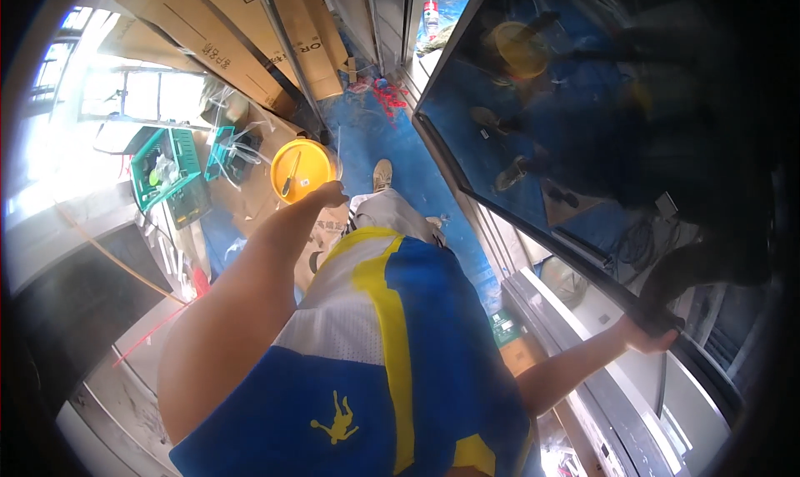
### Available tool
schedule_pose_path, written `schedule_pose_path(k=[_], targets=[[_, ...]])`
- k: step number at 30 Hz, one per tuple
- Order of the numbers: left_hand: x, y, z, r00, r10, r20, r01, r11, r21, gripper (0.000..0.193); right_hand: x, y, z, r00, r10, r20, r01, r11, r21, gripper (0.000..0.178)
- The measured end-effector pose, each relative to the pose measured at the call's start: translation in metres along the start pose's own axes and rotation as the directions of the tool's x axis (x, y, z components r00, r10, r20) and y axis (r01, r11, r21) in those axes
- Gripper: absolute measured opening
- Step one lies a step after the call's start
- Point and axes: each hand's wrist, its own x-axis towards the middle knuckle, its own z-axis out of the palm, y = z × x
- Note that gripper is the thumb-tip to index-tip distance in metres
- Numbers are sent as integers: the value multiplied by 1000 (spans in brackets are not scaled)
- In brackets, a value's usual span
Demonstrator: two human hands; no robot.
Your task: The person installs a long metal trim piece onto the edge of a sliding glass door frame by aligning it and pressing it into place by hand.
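Observation:
My right hand [648, 337] grips the dark frame edge of a large glass panel [575, 135], with its fingers wrapped round the edge. The panel stands tilted on the right, and its dark surface reflects a person and a yellow round shape. My left hand [332, 195] is beside a yellow bucket [325, 156], above my left leg. Its fingers look curled in, and what they hold, if anything, is hidden. On the bucket's yellow top lies a dark-handled tool [291, 174], too small to name for certain.
Green crates [171, 164] with loose things stand at left. Cardboard sheets [225, 27] lean at the upper left beside metal profiles [287, 52]. Red scraps [387, 99] lie on the blue floor [358, 127]. A spray can [430, 19] stands beyond the frame. Pale metal profiles [575, 344] lie under my right arm.

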Motion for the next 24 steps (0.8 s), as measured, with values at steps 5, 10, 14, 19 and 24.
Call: schedule_pose_path(k=[5, 10, 14, 19, 24], targets=[[34, 15, -54, 972, -2, -236, -57, 968, -243, 49, -9, -18, 32, 894, 403, 193, -447, 810, 379, 37], [51, 49, -109, 977, -64, -204, -40, 882, -469, 43, -14, -17, 63, 858, 202, 472, -335, 917, 217, 43], [51, 57, -121, 962, -5, -274, -149, 829, -538, 41, -32, -37, 110, 839, 109, 533, -238, 955, 179, 45], [37, 21, -93, 981, -65, -181, -48, 829, -557, 42, -18, 16, 105, 776, 147, 613, -341, 916, 212, 50], [-5, -52, -40, 958, -216, -189, 107, 879, -464, 44, -62, -46, 170, 831, 289, 475, -460, 837, 296, 52]])
